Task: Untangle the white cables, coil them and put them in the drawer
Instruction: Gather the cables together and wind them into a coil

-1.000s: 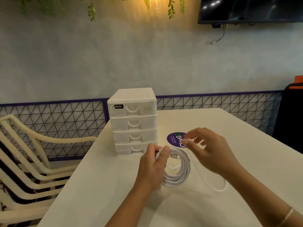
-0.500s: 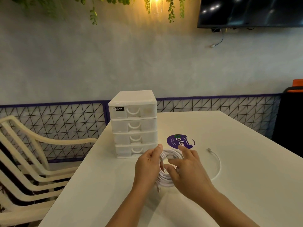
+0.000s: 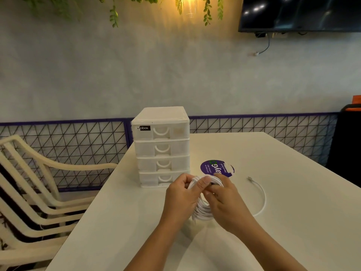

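White, smooth and round in section, the cable is mostly wound into a tight bundle of loops held upright between the two hands, just above the counter and near the foot of the drawer unit.

In the head view, the only one, the left hand grips the coil from its side, thumb pressed over the top strands. The right hand curls round the other side, fingers closed on the loops. A loose tail still arcs across the counter to the right, ending in a small plug that lies apart from the coil.

My judgement is that untangling is over and coiling is nearly done: the tail has yet to be wound in, and stowing has not begun, since all four drawers look closed. Whether other cables are already inside cannot be told.

The drawer unit is translucent, frosted plastic, boxy, with curved moulded pulls. The counter is matt, pale and flat, with a round purple sticker behind the hands.
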